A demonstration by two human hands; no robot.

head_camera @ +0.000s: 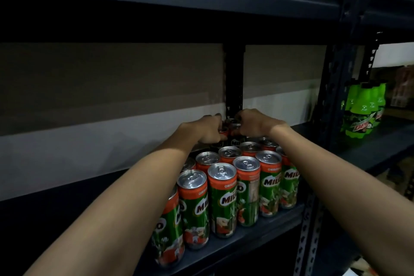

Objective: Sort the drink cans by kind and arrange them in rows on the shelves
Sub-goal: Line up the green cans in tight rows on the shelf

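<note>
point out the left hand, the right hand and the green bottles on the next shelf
left hand [207,129]: head view, on the back of the hand, at the rear cans.
right hand [255,124]: head view, on the back of the hand.
green bottles [363,111]: head view, on the body of the front bottle.

The green and orange cans [221,199] standing on the shelf [257,228] carry the brand "MILO" in white letters on their sides, and "ORIGINAL", partly cut off, on the orange band above. Right of these cans, the green bottles [363,112] show a partial "DEW".
</note>
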